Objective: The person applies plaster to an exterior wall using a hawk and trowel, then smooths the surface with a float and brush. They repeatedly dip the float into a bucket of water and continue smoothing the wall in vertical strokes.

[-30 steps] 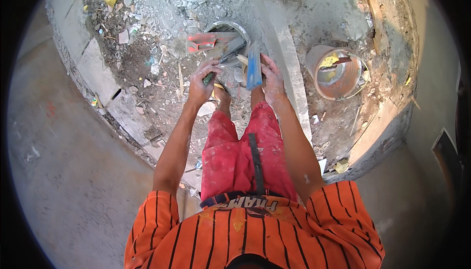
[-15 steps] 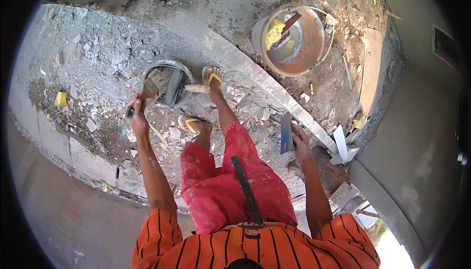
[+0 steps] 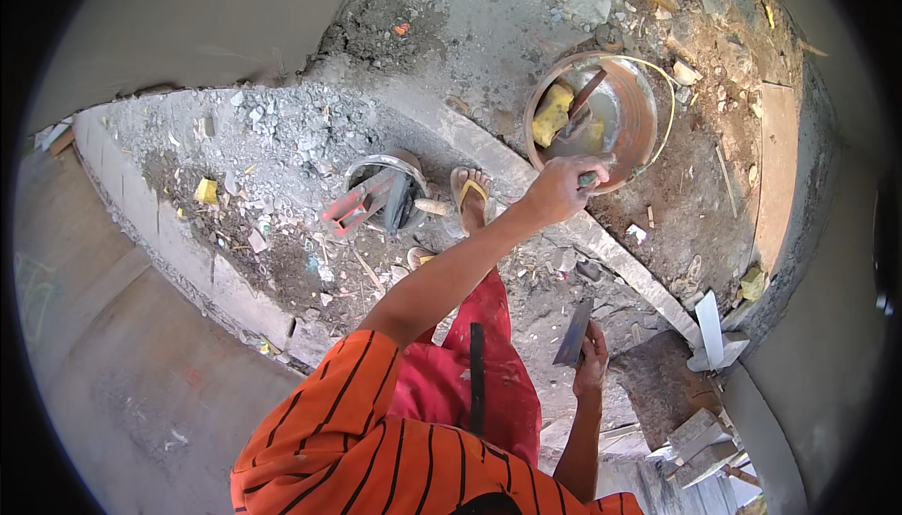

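Observation:
My left hand [image 3: 556,192] is stretched across my body to the near rim of a large orange-brown bucket [image 3: 641,106]. It is closed round the green handle of a brush [image 3: 588,179], whose bristles are mostly hidden from here. Inside that bucket lie a yellow sponge [image 3: 552,117], a tool with a brown handle [image 3: 588,90] and some cloudy water. Lower down, my right hand [image 3: 592,361] grips a flat trowel [image 3: 573,335] with a bluish-grey blade, held in front of my right leg.
A smaller bucket [image 3: 413,169] beside my foot [image 3: 470,197] holds a red tool [image 3: 355,205] and dark tools. A concrete ledge [image 3: 639,275] runs diagonally under my left arm. Rubble [image 3: 282,134] covers the ground; a plastered wall [image 3: 207,22] rises at upper left.
My left hand has swung with the brush from the small bucket rightward to the large one. The red tool in the small bucket now shows. My right hand keeps the trowel, turned slightly.

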`<state>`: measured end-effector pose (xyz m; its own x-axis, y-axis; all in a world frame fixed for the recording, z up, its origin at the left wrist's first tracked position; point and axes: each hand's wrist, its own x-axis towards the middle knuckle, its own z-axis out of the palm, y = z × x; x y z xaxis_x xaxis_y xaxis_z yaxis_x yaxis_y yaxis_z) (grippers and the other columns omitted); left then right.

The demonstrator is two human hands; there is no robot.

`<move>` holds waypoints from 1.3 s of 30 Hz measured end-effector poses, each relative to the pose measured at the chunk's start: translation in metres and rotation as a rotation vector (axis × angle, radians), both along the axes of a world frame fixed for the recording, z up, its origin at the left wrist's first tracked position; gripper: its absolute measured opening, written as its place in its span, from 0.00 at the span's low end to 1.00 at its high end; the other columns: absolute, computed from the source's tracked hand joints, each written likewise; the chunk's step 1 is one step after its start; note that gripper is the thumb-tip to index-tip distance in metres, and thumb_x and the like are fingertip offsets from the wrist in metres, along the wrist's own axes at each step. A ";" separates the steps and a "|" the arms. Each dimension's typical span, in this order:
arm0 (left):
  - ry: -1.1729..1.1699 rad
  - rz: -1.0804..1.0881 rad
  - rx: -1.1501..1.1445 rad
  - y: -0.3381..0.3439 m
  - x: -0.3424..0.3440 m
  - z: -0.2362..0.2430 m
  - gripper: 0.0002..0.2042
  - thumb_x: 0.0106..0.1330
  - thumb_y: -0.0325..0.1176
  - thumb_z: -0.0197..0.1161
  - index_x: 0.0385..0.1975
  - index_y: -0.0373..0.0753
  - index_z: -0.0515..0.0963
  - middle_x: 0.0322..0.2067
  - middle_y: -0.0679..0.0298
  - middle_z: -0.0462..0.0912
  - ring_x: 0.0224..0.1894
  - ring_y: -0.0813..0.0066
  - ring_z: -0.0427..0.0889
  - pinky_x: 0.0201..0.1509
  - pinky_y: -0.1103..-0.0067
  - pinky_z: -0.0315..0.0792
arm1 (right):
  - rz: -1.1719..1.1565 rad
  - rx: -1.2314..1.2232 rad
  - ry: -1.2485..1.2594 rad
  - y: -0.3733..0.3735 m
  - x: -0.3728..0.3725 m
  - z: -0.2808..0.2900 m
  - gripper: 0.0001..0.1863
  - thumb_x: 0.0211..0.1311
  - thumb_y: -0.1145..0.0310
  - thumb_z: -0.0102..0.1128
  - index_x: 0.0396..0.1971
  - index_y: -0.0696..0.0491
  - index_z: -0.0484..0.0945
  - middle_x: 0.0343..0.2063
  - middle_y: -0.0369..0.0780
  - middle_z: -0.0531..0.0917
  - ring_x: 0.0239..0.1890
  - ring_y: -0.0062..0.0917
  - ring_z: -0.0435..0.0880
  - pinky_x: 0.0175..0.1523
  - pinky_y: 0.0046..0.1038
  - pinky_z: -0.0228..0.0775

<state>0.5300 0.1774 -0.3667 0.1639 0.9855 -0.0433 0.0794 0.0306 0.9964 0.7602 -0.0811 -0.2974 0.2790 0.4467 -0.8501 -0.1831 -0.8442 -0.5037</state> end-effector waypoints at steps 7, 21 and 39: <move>0.425 -0.265 -0.143 0.037 0.060 -0.109 0.08 0.52 0.24 0.57 0.30 0.42 0.78 0.31 0.55 0.82 0.38 0.52 0.80 0.42 0.63 0.72 | -0.139 0.020 -0.048 -0.031 0.014 -0.002 0.22 0.64 0.67 0.51 0.58 0.53 0.67 0.51 0.37 0.76 0.46 0.24 0.78 0.47 0.29 0.74; -0.724 0.276 -0.365 -0.129 -0.221 0.271 0.07 0.62 0.26 0.60 0.39 0.37 0.74 0.45 0.52 0.78 0.46 0.65 0.80 0.48 0.75 0.80 | -0.059 0.309 1.106 0.164 -0.209 0.088 0.19 0.67 0.60 0.40 0.50 0.53 0.73 0.45 0.40 0.80 0.48 0.31 0.79 0.51 0.37 0.73; -0.304 1.373 -0.209 -0.403 -0.394 0.238 0.08 0.65 0.32 0.59 0.41 0.40 0.71 0.47 0.60 0.76 0.50 0.69 0.75 0.53 0.70 0.71 | 0.527 0.553 0.637 0.200 -0.416 0.117 0.17 0.63 0.72 0.52 0.52 0.59 0.70 0.42 0.39 0.80 0.41 0.22 0.79 0.48 0.27 0.71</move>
